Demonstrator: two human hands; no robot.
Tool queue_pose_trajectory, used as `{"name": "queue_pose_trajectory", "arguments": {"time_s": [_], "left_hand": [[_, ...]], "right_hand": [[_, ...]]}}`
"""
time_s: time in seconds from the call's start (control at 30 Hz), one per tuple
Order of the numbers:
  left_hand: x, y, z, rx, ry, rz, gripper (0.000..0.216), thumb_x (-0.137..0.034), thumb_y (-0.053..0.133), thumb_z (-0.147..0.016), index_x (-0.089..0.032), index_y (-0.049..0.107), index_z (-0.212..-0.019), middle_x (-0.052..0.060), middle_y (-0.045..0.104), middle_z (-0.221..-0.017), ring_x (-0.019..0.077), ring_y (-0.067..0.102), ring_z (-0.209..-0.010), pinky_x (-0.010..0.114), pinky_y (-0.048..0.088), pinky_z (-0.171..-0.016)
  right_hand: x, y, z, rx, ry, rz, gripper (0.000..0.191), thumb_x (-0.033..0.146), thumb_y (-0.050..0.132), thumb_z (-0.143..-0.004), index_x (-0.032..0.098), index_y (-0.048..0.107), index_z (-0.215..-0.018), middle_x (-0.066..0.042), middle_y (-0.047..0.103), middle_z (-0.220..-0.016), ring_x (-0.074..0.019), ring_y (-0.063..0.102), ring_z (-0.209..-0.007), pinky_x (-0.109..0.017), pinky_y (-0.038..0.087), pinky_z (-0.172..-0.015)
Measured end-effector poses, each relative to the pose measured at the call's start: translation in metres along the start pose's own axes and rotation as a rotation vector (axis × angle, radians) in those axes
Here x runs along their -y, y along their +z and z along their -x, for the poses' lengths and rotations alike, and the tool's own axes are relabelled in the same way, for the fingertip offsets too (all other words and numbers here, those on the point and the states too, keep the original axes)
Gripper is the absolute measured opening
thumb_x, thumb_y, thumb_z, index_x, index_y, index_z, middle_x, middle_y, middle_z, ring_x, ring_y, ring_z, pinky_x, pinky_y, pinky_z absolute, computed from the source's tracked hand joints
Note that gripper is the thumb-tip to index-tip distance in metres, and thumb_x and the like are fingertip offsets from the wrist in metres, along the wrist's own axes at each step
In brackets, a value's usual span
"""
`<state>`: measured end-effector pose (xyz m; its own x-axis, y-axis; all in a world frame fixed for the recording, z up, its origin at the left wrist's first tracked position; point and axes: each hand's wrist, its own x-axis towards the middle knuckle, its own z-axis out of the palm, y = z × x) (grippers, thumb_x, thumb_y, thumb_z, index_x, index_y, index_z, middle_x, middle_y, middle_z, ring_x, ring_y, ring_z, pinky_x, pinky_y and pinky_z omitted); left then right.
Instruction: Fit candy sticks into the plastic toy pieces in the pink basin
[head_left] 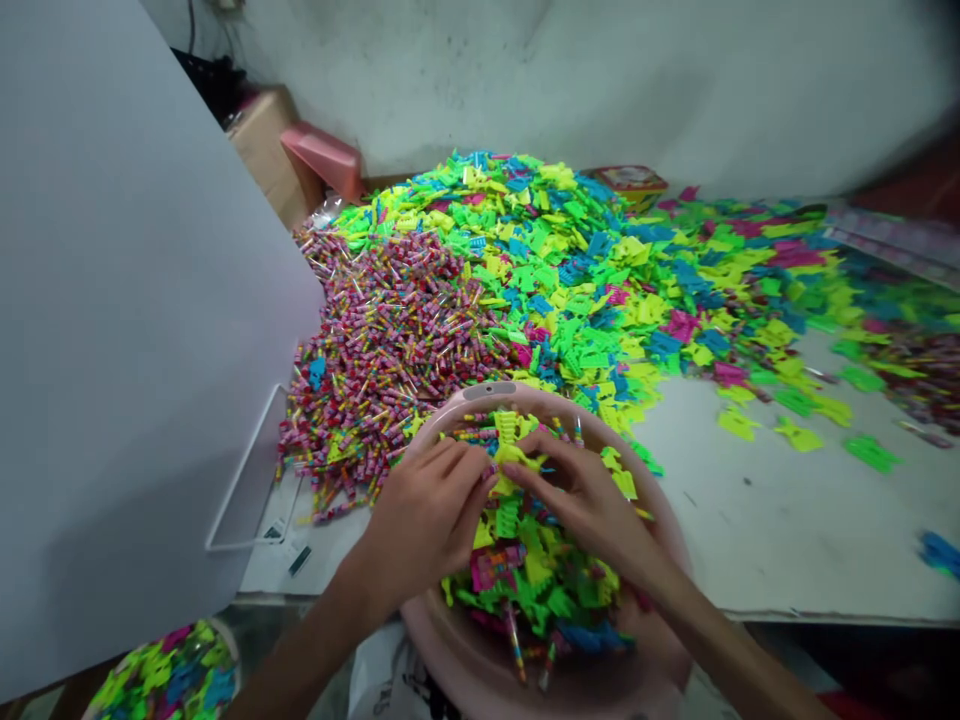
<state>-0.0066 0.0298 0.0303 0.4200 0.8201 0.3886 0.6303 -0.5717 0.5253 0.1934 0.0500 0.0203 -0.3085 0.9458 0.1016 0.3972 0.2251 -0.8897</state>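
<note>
Over a pink basin, both of my hands meet fingertip to fingertip. My right hand pinches a yellow plastic toy piece. My left hand is closed beside it; a small pinkish bit, apparently the end of a candy tube, shows at its fingertips, mostly hidden. Inside the basin lie green plastic pieces, yellow and blue ones, a pink piece with a tube in it, and a few loose tubes with coloured beads.
Behind the basin is a heap of pink-wrapped tubes, beside a large pile of bright plastic pieces spreading right across the white table. A white panel stands at left. Below it is a container of more pieces.
</note>
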Motion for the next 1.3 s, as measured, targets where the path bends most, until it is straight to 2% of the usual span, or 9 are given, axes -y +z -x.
{"name": "queue_pose_trajectory", "arguments": {"time_s": [0.17, 0.23, 0.33, 0.47, 0.7, 0.9, 1.03, 1.17, 1.3], "left_hand": [[0.003, 0.005, 0.001, -0.248, -0.222, 0.376, 0.013, -0.024, 0.065, -0.095, -0.022, 0.064, -0.108, 0.005, 0.072, -0.100, 0.0184, 0.070, -0.093, 0.028, 0.056, -0.083], [0.004, 0.007, -0.001, -0.224, -0.322, 0.533, 0.018, -0.029, 0.065, -0.095, -0.024, 0.065, -0.112, 0.006, 0.072, -0.107, 0.0188, 0.071, -0.096, 0.027, 0.058, -0.078], [0.005, 0.010, -0.003, -0.159, -0.397, 0.642, 0.021, -0.034, 0.062, -0.098, -0.024, 0.070, -0.114, 0.007, 0.073, -0.109, 0.0187, 0.072, -0.089, 0.025, 0.058, -0.069], [0.005, 0.012, -0.002, -0.137, -0.399, 0.634, 0.021, -0.035, 0.062, -0.097, -0.023, 0.072, -0.111, 0.007, 0.075, -0.107, 0.0162, 0.071, -0.077, 0.025, 0.056, -0.062], [0.010, 0.001, 0.002, -0.063, -0.232, 0.323, 0.013, -0.028, 0.064, -0.095, -0.022, 0.069, -0.106, 0.005, 0.076, -0.092, 0.0185, 0.071, -0.078, 0.030, 0.056, -0.074], [0.018, -0.005, 0.004, 0.025, -0.159, 0.295, 0.008, -0.025, 0.061, -0.097, -0.022, 0.066, -0.103, 0.002, 0.074, -0.085, 0.0173, 0.070, -0.074, 0.028, 0.053, -0.072], [0.019, -0.001, 0.001, 0.060, -0.106, 0.197, 0.010, -0.024, 0.057, -0.100, -0.021, 0.064, -0.105, 0.004, 0.075, -0.092, 0.0192, 0.071, -0.084, 0.030, 0.054, -0.079], [0.011, 0.008, -0.003, 0.033, 0.019, -0.207, 0.025, -0.027, 0.048, -0.103, -0.015, 0.060, -0.122, 0.012, 0.072, -0.113, 0.0284, 0.066, -0.108, 0.043, 0.050, -0.094], [0.002, 0.016, -0.001, -0.023, 0.071, -0.470, 0.063, -0.056, 0.059, -0.092, -0.006, 0.052, -0.131, 0.019, 0.068, -0.117, 0.0355, 0.061, -0.109, 0.048, 0.045, -0.097]], "right_hand": [[0.000, -0.007, -0.002, -0.069, 0.184, -0.143, 0.024, 0.047, 0.076, -0.083, 0.025, 0.070, -0.089, 0.000, 0.070, -0.080, -0.0189, 0.063, -0.066, -0.029, 0.046, -0.052], [0.003, -0.008, 0.000, -0.046, 0.243, -0.209, 0.024, 0.047, 0.076, -0.082, 0.026, 0.073, -0.093, -0.001, 0.072, -0.082, -0.0200, 0.065, -0.068, -0.031, 0.049, -0.053], [0.011, -0.008, 0.003, -0.047, 0.215, -0.235, 0.022, 0.047, 0.073, -0.085, 0.030, 0.076, -0.100, -0.002, 0.076, -0.096, -0.0252, 0.070, -0.085, -0.037, 0.057, -0.069], [0.016, -0.008, 0.004, -0.091, 0.115, -0.178, 0.019, 0.049, 0.070, -0.088, 0.031, 0.074, -0.083, -0.002, 0.075, -0.084, -0.0266, 0.070, -0.081, -0.040, 0.057, -0.073], [0.010, -0.005, 0.008, -0.032, 0.069, -0.056, 0.028, 0.050, 0.063, -0.094, 0.027, 0.065, -0.077, 0.000, 0.069, -0.074, -0.0223, 0.065, -0.069, -0.035, 0.051, -0.064], [0.009, 0.003, 0.011, -0.020, -0.005, -0.048, 0.017, 0.041, 0.063, -0.096, 0.026, 0.066, -0.088, -0.002, 0.073, -0.089, -0.0235, 0.067, -0.085, -0.034, 0.051, -0.075], [0.003, 0.008, 0.008, -0.018, 0.096, -0.099, 0.024, 0.046, 0.064, -0.093, 0.025, 0.066, -0.083, -0.001, 0.070, -0.082, -0.0236, 0.066, -0.079, -0.034, 0.050, -0.071], [-0.002, 0.013, 0.003, -0.139, 0.273, -0.192, 0.036, 0.060, 0.067, -0.085, 0.024, 0.069, -0.085, -0.005, 0.071, -0.090, -0.0279, 0.065, -0.092, -0.039, 0.052, -0.083], [0.002, 0.014, 0.004, -0.162, 0.327, -0.259, 0.040, 0.060, 0.069, -0.083, 0.024, 0.075, -0.099, -0.007, 0.073, -0.107, -0.0307, 0.064, -0.107, -0.043, 0.050, -0.094]]}}
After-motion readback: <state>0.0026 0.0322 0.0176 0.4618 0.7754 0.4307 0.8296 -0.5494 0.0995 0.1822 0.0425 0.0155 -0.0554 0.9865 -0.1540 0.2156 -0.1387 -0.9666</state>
